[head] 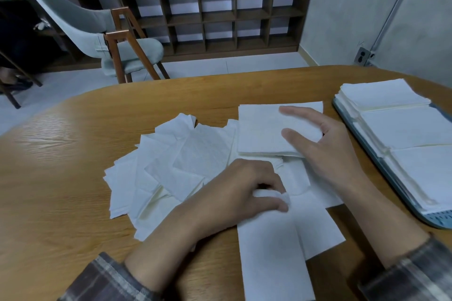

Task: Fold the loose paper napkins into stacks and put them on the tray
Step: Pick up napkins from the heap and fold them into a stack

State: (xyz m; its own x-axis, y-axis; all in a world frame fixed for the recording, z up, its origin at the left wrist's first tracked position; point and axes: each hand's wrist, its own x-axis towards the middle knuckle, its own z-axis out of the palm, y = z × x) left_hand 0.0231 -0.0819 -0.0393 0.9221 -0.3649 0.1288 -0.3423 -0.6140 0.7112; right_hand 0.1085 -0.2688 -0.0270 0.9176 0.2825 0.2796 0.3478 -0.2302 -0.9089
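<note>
Wooden table (73, 154), loose napkins (176, 161) heaped beside a folded stack (261, 129), tray (440, 221) on the right, and my left hand (247, 190) pinches a long napkin (281, 239) by its edge while my right hand (325, 144) hovers spread over the stack; it's flimsy, tear-prone stuff, so I'd grab edges gently.

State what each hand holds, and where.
Left hand pinches a loose napkin at its bunched edge; right hand spreads open over the folded stack, gripping nothing.

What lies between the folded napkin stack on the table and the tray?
In head view: a strip of bare table, partly covered by the right hand.
</note>
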